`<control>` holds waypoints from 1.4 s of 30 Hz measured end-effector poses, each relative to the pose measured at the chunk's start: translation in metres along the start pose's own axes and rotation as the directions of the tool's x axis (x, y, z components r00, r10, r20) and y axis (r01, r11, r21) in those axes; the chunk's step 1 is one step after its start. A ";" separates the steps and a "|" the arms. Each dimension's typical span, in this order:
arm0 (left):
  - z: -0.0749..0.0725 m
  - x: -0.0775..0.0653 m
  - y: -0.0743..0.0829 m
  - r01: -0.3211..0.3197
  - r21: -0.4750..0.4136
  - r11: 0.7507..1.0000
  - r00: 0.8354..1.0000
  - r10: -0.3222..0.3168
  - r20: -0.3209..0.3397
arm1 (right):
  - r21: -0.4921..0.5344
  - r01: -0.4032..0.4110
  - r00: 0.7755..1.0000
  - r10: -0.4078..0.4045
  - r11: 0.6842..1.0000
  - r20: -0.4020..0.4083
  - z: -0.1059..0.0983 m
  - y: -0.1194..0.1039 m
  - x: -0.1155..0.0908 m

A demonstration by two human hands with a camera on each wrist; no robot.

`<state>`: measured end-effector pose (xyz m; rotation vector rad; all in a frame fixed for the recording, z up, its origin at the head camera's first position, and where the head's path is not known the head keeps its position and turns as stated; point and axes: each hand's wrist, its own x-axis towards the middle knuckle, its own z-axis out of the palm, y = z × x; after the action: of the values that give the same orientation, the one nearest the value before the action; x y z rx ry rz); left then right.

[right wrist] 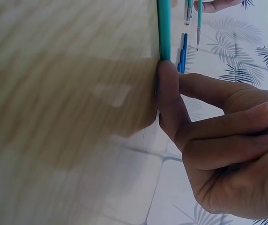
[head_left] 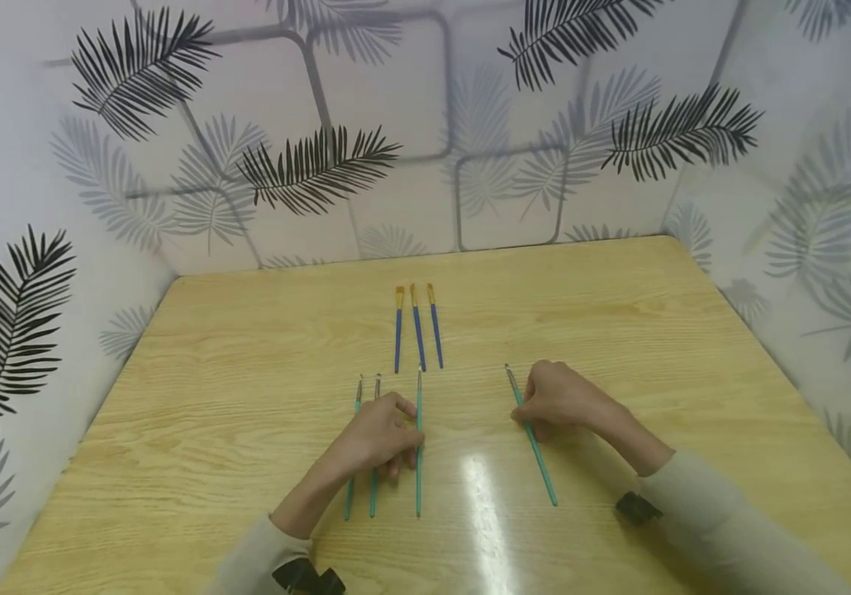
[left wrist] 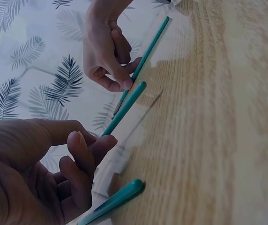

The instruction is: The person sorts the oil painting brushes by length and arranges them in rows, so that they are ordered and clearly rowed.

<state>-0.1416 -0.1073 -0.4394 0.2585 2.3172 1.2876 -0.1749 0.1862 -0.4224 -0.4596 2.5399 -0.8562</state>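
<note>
My left hand (head_left: 381, 434) pinches a teal-handled paintbrush (head_left: 420, 487) between thumb and fingers, its bristle end pointing to the far side. In the left wrist view this paintbrush (left wrist: 127, 105) casts a separate shadow on the wood. Two more teal paintbrushes, one on the left (head_left: 349, 500) and one beside it (head_left: 373, 496), lie partly hidden beneath that hand. Farther right, my right hand (head_left: 563, 397) pinches another teal paintbrush (head_left: 540, 467) near mid-handle, slanted with its tip far and left. The right wrist view shows the handle (right wrist: 164, 33) at the fingertips.
Three blue-handled paintbrushes (head_left: 418, 339) with golden ferrules lie side by side at the back middle of the wooden table (head_left: 247, 330). Leaf-patterned walls (head_left: 388, 198) border the table. A dark wrist device (head_left: 639, 507) sits at the right sleeve.
</note>
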 end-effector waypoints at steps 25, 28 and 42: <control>-0.006 -0.001 -0.002 -0.017 -0.009 1.000 1.000 0.016 -0.019 | 0.091 0.013 1.000 -0.011 0.996 -0.018 -0.006 0.003 -0.003; -0.006 -0.001 -0.001 -0.010 0.003 1.000 1.000 0.010 -0.022 | 0.098 0.006 0.999 -0.002 0.995 -0.041 -0.006 0.002 -0.003; -0.009 -0.005 -0.003 0.003 0.024 1.000 0.999 -0.002 -0.035 | 0.147 0.043 0.997 -0.032 0.988 -0.077 0.003 -0.007 0.000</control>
<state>-0.1418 -0.1172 -0.4365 0.2427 2.3626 1.2740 -0.1725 0.1800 -0.4201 -0.4371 2.5176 -1.0867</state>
